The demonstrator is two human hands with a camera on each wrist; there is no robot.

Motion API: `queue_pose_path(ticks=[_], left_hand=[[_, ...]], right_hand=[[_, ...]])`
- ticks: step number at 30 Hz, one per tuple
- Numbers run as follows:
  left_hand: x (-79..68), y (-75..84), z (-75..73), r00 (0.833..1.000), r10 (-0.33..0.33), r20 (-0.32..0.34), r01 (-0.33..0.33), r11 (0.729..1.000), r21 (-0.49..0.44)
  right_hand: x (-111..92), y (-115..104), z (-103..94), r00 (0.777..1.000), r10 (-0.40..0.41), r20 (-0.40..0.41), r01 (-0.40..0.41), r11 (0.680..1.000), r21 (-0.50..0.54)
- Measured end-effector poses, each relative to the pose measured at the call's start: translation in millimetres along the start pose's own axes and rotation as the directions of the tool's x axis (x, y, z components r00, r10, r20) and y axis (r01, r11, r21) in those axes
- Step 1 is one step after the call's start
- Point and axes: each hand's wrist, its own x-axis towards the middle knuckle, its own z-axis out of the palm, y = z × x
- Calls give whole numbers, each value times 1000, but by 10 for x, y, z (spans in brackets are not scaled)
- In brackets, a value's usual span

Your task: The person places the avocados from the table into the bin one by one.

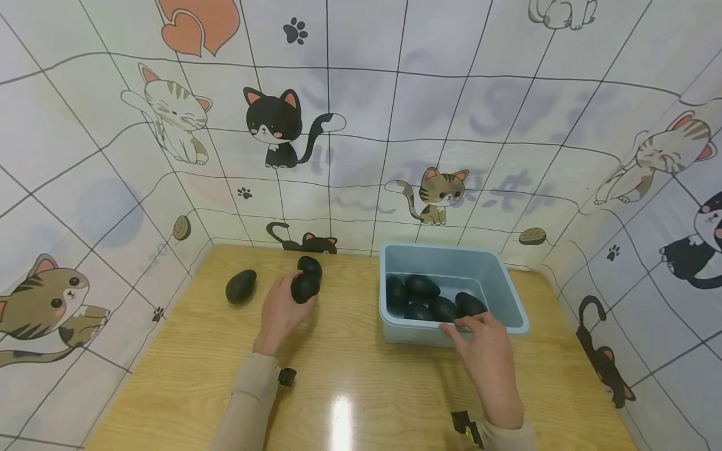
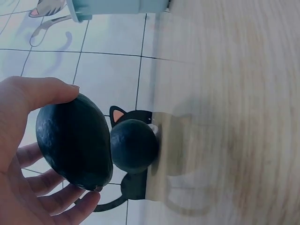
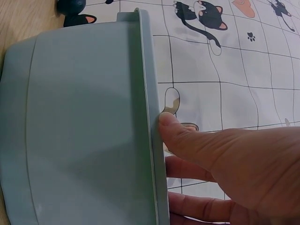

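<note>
My left hand (image 1: 284,313) grips a dark green avocado (image 2: 72,140), the thumb over one side and the fingers curled beneath it. Just behind that fruit, a second avocado (image 1: 309,265) stands on the table near the back wall. Farther left lies another avocado (image 1: 241,287) by itself. My right hand (image 1: 489,357) holds the near rim of a light blue plastic box (image 1: 510,291); in the right wrist view its thumb (image 3: 171,125) presses the rim's edge while the fingers reach over the far side. Several avocados (image 1: 422,287) lie in the box, mostly toward its left and front.
The wooden table (image 1: 361,369) meets a back wall (image 1: 361,156) covered with cat drawings, and similar side walls close it in at left and right. The box stands right of centre, close to the back wall.
</note>
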Motion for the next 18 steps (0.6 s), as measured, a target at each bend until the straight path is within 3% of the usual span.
queue_pose_path(ticks=[18], left_hand=[[-55,290,-43,998,60,4,-60,998,-29]], right_hand=[[2,8,10,1000,3,-3,-3,1000,-3]])
